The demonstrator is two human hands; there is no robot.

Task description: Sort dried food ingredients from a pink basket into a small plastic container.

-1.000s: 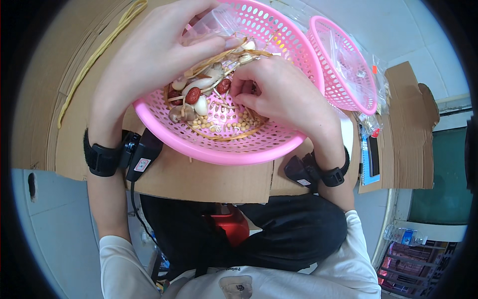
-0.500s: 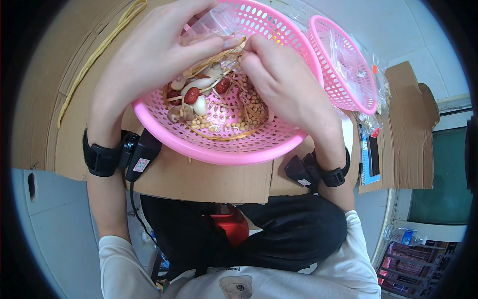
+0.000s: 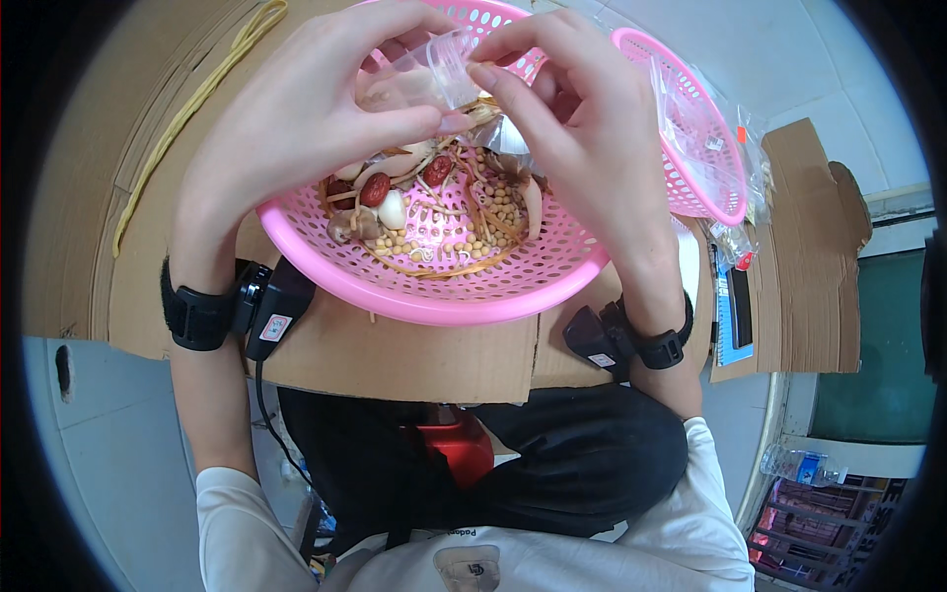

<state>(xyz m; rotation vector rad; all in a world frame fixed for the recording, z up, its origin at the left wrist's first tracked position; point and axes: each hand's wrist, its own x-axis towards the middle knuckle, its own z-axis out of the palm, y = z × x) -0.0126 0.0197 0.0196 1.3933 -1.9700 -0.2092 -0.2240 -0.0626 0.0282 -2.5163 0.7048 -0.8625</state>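
My left hand (image 3: 326, 118) is wrapped round a clear plastic container (image 3: 409, 84), held on its side above the large pink perforated basket (image 3: 424, 301). At the container's mouth, my right hand (image 3: 547, 118) pinches something small and tan that I cannot make out clearly between thumb and forefinger. Below them in the basket lie red dates (image 3: 375, 188), a whitish bulb-like piece (image 3: 392, 209), brown mushroom pieces (image 3: 345, 227), pale round beans (image 3: 490, 217) and thin dried strands (image 3: 454, 271). Part of the basket's contents is hidden behind both hands.
A smaller pink basket (image 3: 730, 197) holding plastic bags stands at the back right, beside a blue notebook (image 3: 728, 335). A yellow cord (image 3: 178, 123) lies on the cardboard surface (image 3: 444, 365) at left. Black devices are strapped to both wrists. A plastic bottle (image 3: 799, 464) lies lower right.
My right hand has moved up from among the basket's contents to the container's mouth. The container in my left hand is raised slightly and more visible, its rim now facing right.
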